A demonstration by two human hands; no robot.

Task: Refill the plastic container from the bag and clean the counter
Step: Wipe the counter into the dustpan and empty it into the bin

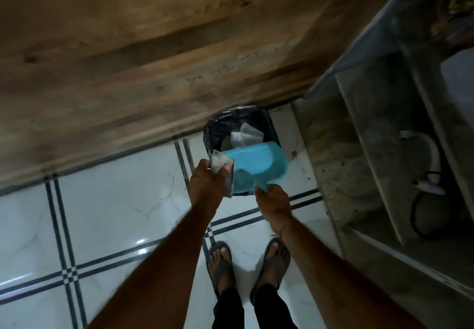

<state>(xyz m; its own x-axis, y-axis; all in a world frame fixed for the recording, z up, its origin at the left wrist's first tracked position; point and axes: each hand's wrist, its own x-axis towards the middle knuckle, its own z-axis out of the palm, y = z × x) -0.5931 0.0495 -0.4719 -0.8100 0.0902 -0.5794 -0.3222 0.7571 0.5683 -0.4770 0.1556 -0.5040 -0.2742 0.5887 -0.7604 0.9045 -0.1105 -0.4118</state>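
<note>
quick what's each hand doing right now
Left hand: gripping a crumpled pale bag or cloth, unclear which.
Right hand: gripping the blue dustpan by its handle, over the bin.

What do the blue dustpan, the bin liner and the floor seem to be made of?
Dustpan: likely moulded plastic, matte, uniform blue. Bin liner: thin black plastic film, judging by its crinkled, shiny folds over the rim. Floor: probably glazed ceramic tile, glossy, with light reflections and dark lines.
</note>
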